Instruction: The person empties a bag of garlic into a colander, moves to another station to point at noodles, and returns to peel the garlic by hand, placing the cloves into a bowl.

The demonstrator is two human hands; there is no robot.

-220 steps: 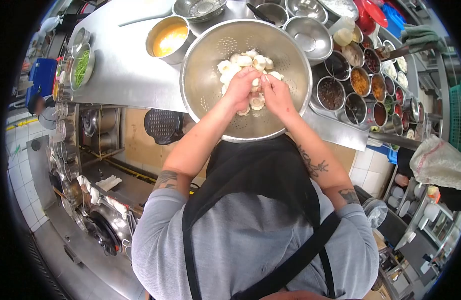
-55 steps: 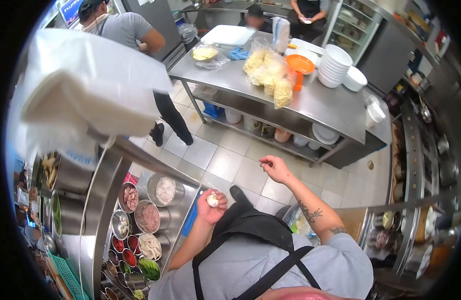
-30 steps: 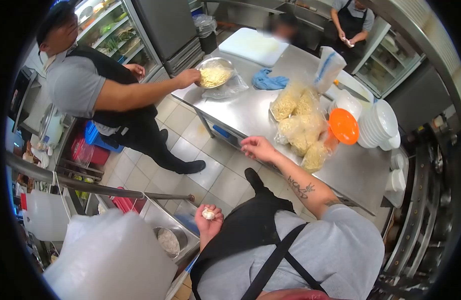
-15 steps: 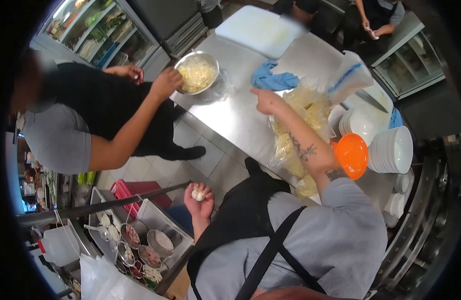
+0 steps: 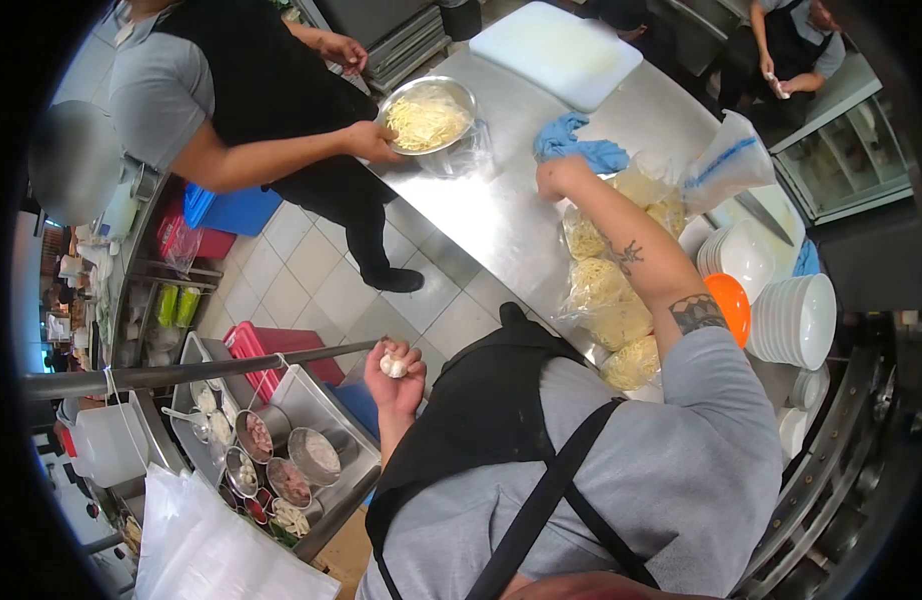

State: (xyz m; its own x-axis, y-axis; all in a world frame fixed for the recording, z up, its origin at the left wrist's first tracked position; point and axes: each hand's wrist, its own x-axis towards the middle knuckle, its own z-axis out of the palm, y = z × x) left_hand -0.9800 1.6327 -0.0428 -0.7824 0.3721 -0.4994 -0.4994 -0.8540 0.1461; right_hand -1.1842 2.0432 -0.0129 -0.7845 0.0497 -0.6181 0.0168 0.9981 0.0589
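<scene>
In my left hand (image 5: 399,385), with the fingers curled around it, is a small white garlic bulb (image 5: 392,366). It is held above the floor near a metal rail. My right hand (image 5: 559,178) is over the steel table (image 5: 461,215), against the near edge of a crumpled blue cloth (image 5: 581,145). Its fingers are curled, and whatever may be in them is hidden. Beneath my right forearm lie clear bags of yellow noodles (image 5: 601,285). Across the table corner, a co-worker's hand grips a metal bowl (image 5: 426,115) of pale yellow shreds on a plastic bag.
A white cutting board (image 5: 556,55) lies at the table's far end. On the right are a knife (image 5: 764,218), stacked white bowls (image 5: 796,320) and an orange bowl (image 5: 726,305). Metal cups of ingredients (image 5: 291,480) stand at lower left, beside a rail (image 5: 201,372).
My right hand's index finger, earlier stretched out, is now curled in beside the blue cloth. The co-worker's hand has moved to the bowl's near rim. The view has shifted.
</scene>
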